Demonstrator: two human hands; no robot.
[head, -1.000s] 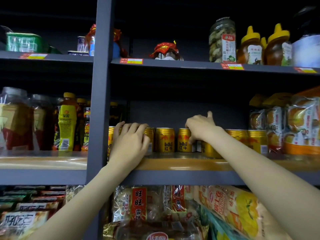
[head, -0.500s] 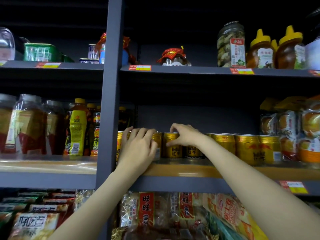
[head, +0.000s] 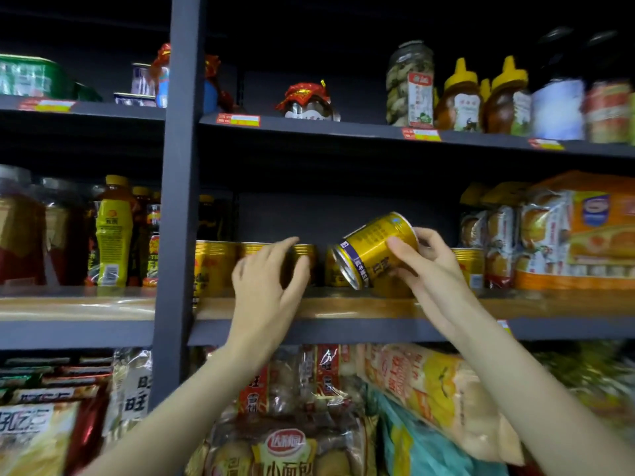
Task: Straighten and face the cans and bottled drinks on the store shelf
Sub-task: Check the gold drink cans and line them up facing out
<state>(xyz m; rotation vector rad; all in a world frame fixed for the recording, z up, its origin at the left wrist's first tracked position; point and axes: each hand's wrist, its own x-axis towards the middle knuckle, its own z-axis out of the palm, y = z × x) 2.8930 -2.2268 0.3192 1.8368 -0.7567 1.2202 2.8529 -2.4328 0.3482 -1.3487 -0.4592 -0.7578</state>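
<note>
The middle shelf (head: 343, 305) has a wooden top and a grey front edge. Gold cans (head: 214, 266) stand in a row on it, with bread packs (head: 563, 235) to their right. Left of the grey post (head: 177, 201), a yellow bottle (head: 114, 231) and big jars (head: 20, 228) stand on it.

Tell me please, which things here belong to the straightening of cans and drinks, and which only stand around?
Belong to the job:
lifted gold can, held tilted in the right hand
gold cans in the row
left hand
yellow-label bottle

Only standing around:
honey bottles
bread packs
</note>
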